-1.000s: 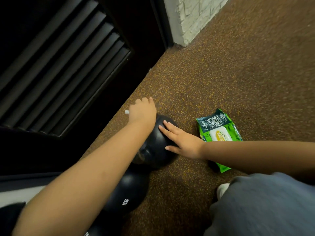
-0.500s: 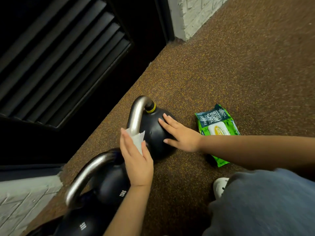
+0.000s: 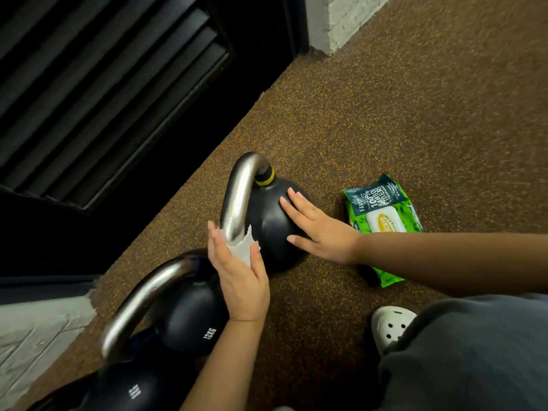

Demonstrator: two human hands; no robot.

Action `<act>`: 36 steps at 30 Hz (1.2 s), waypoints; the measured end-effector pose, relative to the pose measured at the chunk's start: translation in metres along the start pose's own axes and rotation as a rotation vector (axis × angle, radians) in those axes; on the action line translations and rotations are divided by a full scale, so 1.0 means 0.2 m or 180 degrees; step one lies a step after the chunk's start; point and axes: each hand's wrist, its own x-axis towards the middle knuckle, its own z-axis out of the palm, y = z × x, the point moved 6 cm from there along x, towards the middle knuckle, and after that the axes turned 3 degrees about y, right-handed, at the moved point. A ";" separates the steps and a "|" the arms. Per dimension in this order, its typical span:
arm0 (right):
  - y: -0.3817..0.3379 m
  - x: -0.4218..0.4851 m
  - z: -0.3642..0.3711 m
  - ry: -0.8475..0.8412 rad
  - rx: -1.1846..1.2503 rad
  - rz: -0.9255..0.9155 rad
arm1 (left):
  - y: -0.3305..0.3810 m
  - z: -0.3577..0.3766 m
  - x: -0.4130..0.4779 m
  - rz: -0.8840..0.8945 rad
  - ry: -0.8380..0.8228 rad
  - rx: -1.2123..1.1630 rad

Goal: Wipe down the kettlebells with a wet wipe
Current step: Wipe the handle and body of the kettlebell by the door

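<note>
Yellow-banded kettlebell [image 3: 274, 229]: black body, standing on the speckled brown floor [image 3: 385, 114] just below frame centre. Its steel handle [image 3: 237, 194] arches from 12 toward 8 o'clock, with a yellow ring where it meets the body at 12.

Wet wipe [image 3: 242, 251]: white and crumpled, pressed against the lower end of the handle at the bell's 8 o'clock.

Left hand [image 3: 240, 280]: grasps the wipe, cupped between thumb and fingers on either side of the handle.

Right hand [image 3: 321, 231]: released, flat, fingers spread, palm resting on the bell's body at its 3 o'clock side.

Second kettlebell [image 3: 189, 318]: at 7 o'clock, near the first; whether they touch cannot be told. White marking "12KG".

Third kettlebell [image 3: 133, 390]: further out at 7 o'clock; its marking ends "KG", digit unclear.

Wipes pack [image 3: 382, 215]: at 3 o'clock, lying flat, green and dark, partly under the right forearm. It reads "FAVORITE" and "100% BAMBOO FIBERS". White flap with a yellow oval label, illegible.

White perforated clog [image 3: 391, 324]: at 5 o'clock.

Black louvred panel [image 3: 98, 93]: at 10 o'clock.

White brick wall [image 3: 344, 22]: at 1 o'clock.
</note>
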 end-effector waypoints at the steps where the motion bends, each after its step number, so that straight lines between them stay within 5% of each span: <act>1: 0.00 0.00 0.00 -0.0009 0.0006 0.0004 | 0.01 -0.01 0.02 0.0088 0.0015 0.0065; 12: 0.00 0.00 0.01 -0.0018 0.0020 0.0024 | 0.09 -0.06 0.17 0.0192 -0.0219 0.0425; 24: -0.02 0.00 0.00 -0.0096 0.0118 0.0087 | 0.27 0.05 0.44 0.0199 -0.1523 0.2143; 32: -0.02 -0.01 -0.01 -0.0125 0.0118 0.0081 | 0.32 0.26 0.59 0.1069 -0.1914 0.3144; 36: -0.01 0.00 -0.01 -0.0144 0.0092 0.0054 | 0.35 0.40 0.68 0.1760 -0.2567 0.3659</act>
